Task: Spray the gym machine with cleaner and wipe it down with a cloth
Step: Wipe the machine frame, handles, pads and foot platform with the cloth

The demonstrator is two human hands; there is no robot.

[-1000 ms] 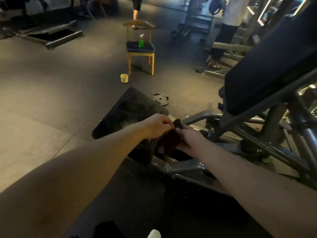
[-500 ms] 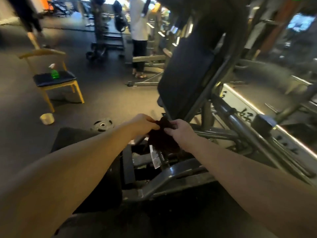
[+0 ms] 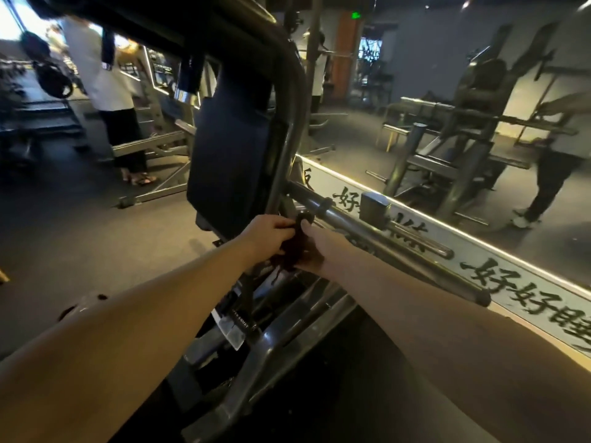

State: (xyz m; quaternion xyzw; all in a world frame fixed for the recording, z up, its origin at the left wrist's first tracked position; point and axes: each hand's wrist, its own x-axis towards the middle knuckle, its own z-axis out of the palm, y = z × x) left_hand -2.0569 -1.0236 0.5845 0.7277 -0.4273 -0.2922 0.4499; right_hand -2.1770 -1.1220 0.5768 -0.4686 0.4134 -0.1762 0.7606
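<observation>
**Both hands gathering a dark cloth in front of the gym machine**

A head-worn camera looked down two bare forearms reaching forward. The left hand [image 3: 267, 231] and the right hand [image 3: 315, 247] met at the middle of the view, both sets of fingers pinched on a dark cloth [image 3: 295, 247] held between them. The cloth hung in the air, just in front of the gym machine's grey steel frame [image 3: 287, 129] and near its black back pad [image 3: 230, 161]. It was bunched into a narrow strip, its long axis running roughly up and down, top edge toward the frame, a loose end dangling below the hands. A chrome weight bar [image 3: 367, 225] ran from beside the hands toward the near right, along a wall mirror [image 3: 447, 123]. A bystander in a white top [image 3: 102, 81] stood at the far left. No spray bottle was in view.

The step seemed to be folding the cloth into a pad. Doing it well would likely mean folding it flat and tucking the dangling end in, so it cannot snag on the frame.
</observation>
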